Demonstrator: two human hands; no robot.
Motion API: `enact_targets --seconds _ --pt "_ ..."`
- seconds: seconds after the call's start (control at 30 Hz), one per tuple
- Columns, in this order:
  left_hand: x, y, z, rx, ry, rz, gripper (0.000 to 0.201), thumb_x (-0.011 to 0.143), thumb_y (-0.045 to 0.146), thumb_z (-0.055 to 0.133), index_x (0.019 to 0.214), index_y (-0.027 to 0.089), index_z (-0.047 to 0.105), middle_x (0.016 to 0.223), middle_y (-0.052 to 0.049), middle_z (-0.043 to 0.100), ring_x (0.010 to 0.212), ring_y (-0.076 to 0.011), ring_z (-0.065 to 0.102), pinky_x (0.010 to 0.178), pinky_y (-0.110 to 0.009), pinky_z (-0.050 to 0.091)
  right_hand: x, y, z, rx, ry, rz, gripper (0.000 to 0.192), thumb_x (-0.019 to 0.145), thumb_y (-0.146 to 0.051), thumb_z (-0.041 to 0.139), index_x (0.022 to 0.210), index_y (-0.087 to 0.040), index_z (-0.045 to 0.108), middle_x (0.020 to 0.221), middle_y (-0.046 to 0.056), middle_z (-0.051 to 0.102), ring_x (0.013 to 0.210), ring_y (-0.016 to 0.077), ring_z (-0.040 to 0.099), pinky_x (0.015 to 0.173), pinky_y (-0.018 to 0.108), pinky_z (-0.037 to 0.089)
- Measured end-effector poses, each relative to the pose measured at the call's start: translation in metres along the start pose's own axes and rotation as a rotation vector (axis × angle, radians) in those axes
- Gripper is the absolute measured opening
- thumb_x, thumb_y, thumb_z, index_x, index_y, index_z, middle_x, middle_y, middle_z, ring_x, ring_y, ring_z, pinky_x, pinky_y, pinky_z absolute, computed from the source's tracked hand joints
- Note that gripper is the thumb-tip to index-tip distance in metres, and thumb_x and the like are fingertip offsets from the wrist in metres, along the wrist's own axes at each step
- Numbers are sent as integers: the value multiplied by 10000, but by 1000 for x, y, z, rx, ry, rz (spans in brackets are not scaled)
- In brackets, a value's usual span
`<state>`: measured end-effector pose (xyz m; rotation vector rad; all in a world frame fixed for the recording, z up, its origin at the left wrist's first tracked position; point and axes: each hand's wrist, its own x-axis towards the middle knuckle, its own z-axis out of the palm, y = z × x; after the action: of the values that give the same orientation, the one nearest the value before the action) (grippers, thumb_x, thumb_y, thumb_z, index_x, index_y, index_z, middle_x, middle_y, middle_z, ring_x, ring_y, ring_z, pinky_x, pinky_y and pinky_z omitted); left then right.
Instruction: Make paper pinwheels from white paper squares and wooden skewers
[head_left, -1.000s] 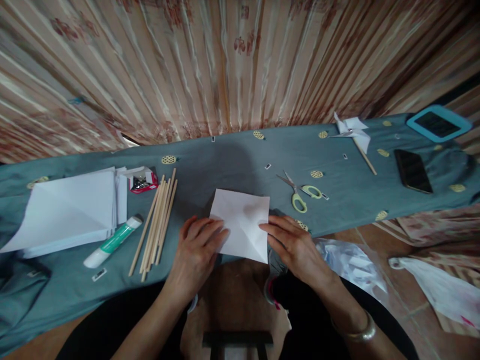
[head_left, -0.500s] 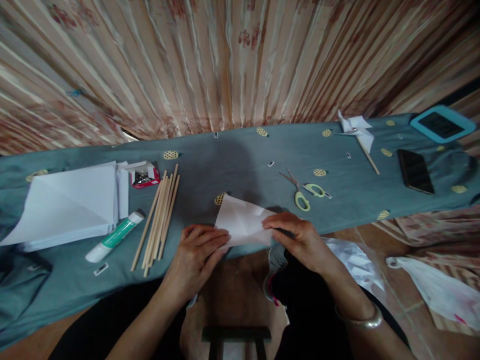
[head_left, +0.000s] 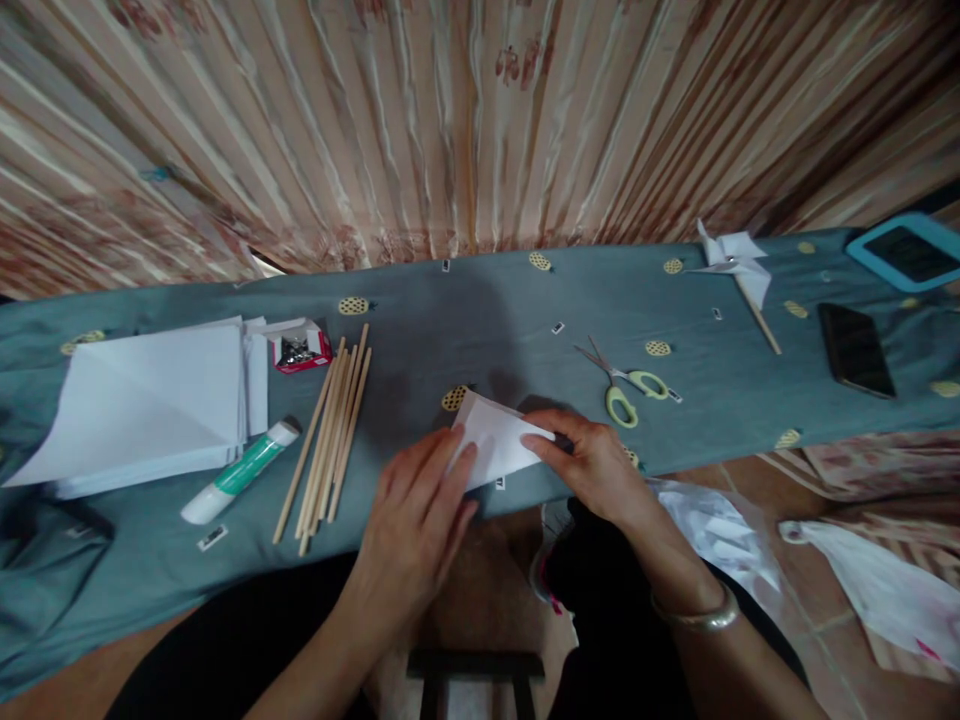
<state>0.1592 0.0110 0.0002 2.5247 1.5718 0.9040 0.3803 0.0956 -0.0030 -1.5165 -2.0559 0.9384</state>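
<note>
A white sheet of paper (head_left: 498, 446), folded over, lies at the table's front edge between my hands. My right hand (head_left: 592, 455) pinches its right corner between thumb and fingers. Fairly straight and slightly spread, the fingers of my left hand (head_left: 420, 500) rest over the left part of the paper and hide that edge. To the right lie scissors (head_left: 616, 378) with pale green handles, their blades apart. Several wooden sticks (head_left: 330, 435) lie together left of my left hand, beside a green and white glue stick (head_left: 244, 470).
A stack of white paper (head_left: 154, 400) and a small red box (head_left: 300, 347) of metal pieces lie at the left. Toward the right are a paper pinwheel (head_left: 739, 265) on a stick, a dark phone (head_left: 856, 348) and a blue-framed tablet (head_left: 907, 250). A patterned curtain (head_left: 420, 130) hangs behind the table.
The paper now shows a smaller, narrower shape, its lower edge folded up. My left hand has moved over it and its fingers have straightened. The view has shifted slightly left.
</note>
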Motion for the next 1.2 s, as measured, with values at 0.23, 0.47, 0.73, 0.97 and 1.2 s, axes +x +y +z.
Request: enact_targets --seconds 0.23,0.47,0.73,0.97,1.2 --pt "-8 29 22 25 -212 97 464 926 143 486 1375 43 428 1453 -206 502 1430 -309 359 1104 -500 423 7 -5 5 -25 37 -25 183 867 -265 635 1016 -235 736 927 46 762 826 219 690 774 337 527" --pt "-9 25 29 69 -291 46 560 901 221 560 1406 44 398 1493 -209 451 1431 -346 342 1116 -548 392 11 -9 11 -53 80 -9 194 859 -269 629 1009 -221 743 902 52 770 751 205 683 724 316 532" --pt "-5 23 29 84 -318 28 599 889 278 594 1406 46 400 1499 -203 444 1416 -357 368 1111 -549 392 13 -8 17 -86 124 -5 211 857 -261 623 1026 -219 742 943 72 771 770 220 682 754 342 529" --pt "-5 21 29 72 -326 16 585 902 291 579 1407 58 397 1498 -200 446 1421 -353 359 1117 -550 385 13 -9 17 -94 124 -10 202 859 -257 615 1017 -231 738 948 67 771 784 222 687 762 342 529" --pt "-4 21 29 68 -350 7 608 901 293 581 1420 50 379 1507 -205 431 1432 -352 336 1117 -552 387 13 -9 18 -102 113 14 227 864 -257 608 1046 -200 731 978 94 765 817 245 692 776 362 528"
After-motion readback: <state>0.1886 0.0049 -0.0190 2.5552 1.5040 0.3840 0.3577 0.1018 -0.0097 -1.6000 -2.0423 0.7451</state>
